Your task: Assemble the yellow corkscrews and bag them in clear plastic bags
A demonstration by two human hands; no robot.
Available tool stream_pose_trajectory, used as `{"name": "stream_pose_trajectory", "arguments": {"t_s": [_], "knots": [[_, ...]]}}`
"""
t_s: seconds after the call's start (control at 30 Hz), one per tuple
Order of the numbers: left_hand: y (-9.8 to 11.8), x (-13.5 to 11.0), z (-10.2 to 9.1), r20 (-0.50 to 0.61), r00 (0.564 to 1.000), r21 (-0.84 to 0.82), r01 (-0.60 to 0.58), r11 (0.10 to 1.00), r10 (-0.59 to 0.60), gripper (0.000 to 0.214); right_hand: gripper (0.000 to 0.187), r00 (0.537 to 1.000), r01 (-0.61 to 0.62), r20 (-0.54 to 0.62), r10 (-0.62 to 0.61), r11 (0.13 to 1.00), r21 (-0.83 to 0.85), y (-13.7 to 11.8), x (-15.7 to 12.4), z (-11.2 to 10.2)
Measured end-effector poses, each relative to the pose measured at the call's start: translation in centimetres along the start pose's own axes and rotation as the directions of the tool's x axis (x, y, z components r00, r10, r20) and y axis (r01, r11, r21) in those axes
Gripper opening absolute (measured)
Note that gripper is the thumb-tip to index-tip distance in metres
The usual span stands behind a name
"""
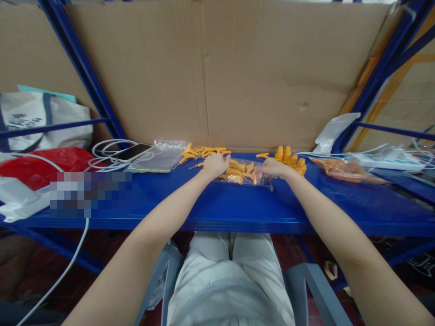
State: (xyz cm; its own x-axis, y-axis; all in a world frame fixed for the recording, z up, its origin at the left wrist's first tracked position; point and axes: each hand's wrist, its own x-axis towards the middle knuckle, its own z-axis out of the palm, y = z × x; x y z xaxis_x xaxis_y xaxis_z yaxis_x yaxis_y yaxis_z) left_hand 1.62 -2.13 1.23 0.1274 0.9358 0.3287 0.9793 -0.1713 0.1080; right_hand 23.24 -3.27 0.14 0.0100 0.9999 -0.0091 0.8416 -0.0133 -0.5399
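Note:
A clear plastic bag of orange plastic parts (242, 173) lies on the blue metal shelf (217, 203) in front of me. My left hand (215, 164) rests on its left end, fingers curled over the bag and the parts. My right hand (273, 168) pinches the bag's right end, fingers closed. Loose orange T-shaped pieces (203, 151) lie behind my left hand. A row of ribbed orange caps (292, 159) stands behind my right hand.
A phone (132, 152) lies on clear bags (159, 156) with white cables (105, 151) at the left, next to a red bag (44, 165) and a white tote (41, 120). Another bag of orange parts (346, 170) and a white power strip (384, 158) sit at the right. Cardboard backs the shelf.

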Motion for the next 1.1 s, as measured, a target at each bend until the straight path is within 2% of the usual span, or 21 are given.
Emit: {"name": "stream_pose_trajectory", "arguments": {"t_s": [0.1, 0.2, 0.27, 0.33, 0.43, 0.53, 0.6, 0.63, 0.7, 0.77, 0.83, 1.0, 1.1], "knots": [[-0.2, 0.2, 0.1, -0.001, 1.000, -0.028, -0.015, 0.999, 0.015, 0.054, 0.041, 0.994, -0.032, 0.107, 0.011, 0.978, 0.204, -0.6, -0.7, -0.1], [-0.5, 0.4, 0.1, 0.004, 1.000, -0.061, -0.031, 0.998, 0.031, 0.053, 0.043, 0.980, -0.085, 0.197, 0.010, 0.922, 0.378, -1.2, -1.2, -0.1], [-0.6, 0.6, 0.2, 0.009, 0.999, -0.073, -0.032, 0.997, 0.033, 0.053, 0.042, 0.979, -0.102, 0.205, 0.014, 0.899, 0.426, -1.5, -1.4, -0.1], [-0.7, 0.8, 0.4, 0.011, 0.999, -0.062, -0.031, 0.998, 0.032, 0.052, 0.036, 0.986, -0.089, 0.164, 0.021, 0.905, 0.415, -1.5, -1.4, 0.0], [-0.9, 1.0, 0.9, 0.019, 0.998, -0.029, -0.059, 0.998, 0.059, 0.047, 0.030, 0.997, -0.036, 0.076, 0.015, 0.957, 0.289, -1.1, -1.0, -0.1], [-1.1, 1.2, 1.3, 0.033, 0.994, -0.008, -0.105, 0.994, 0.105, 0.043, 0.029, 1.000, 0.016, 0.018, -0.016, 1.000, -0.005, -0.4, -0.3, -0.4], [-1.2, 1.3, 1.5, 0.032, 0.993, 0.003, -0.109, 0.994, 0.109, 0.042, 0.026, 0.999, 0.015, -0.043, -0.026, 0.971, -0.238, 0.3, 0.2, -0.8], [-1.3, 1.4, 1.6, 0.030, 0.994, 0.007, -0.107, 0.994, 0.107, 0.043, 0.024, 0.993, -0.018, -0.113, -0.019, 0.947, -0.319, 0.7, 0.5, -1.0], [-1.3, 1.4, 1.7, 0.028, 0.994, 0.007, -0.108, 0.994, 0.108, 0.043, 0.032, 0.948, -0.134, -0.319, 0.012, 0.922, -0.362, 1.7, 1.0, -1.2], [-1.3, 1.5, 1.7, 0.030, 0.993, -0.003, -0.116, 0.993, 0.116, 0.042, 0.042, 0.913, -0.168, -0.409, 0.008, 0.919, -0.357, 2.8, 1.4, -1.3], [-1.2, 1.5, 1.7, 0.031, 0.992, -0.012, -0.121, 0.993, 0.122, 0.041, 0.047, 0.916, -0.146, -0.401, -0.020, 0.914, -0.379, 3.7, 1.6, -1.3], [-1.2, 1.5, 1.7, 0.034, 0.992, 0.004, -0.126, 0.992, 0.125, 0.042, 0.049, 0.964, -0.131, -0.267, 0.012, 0.892, -0.432, 4.2, 2.0, -0.9], [-1.2, 1.4, 1.6, 0.027, 0.993, 0.025, -0.119, 0.993, 0.118, 0.043, 0.049, 0.956, -0.155, -0.294, 0.019, 0.880, -0.449, 3.8, 2.0, -0.6]]}}
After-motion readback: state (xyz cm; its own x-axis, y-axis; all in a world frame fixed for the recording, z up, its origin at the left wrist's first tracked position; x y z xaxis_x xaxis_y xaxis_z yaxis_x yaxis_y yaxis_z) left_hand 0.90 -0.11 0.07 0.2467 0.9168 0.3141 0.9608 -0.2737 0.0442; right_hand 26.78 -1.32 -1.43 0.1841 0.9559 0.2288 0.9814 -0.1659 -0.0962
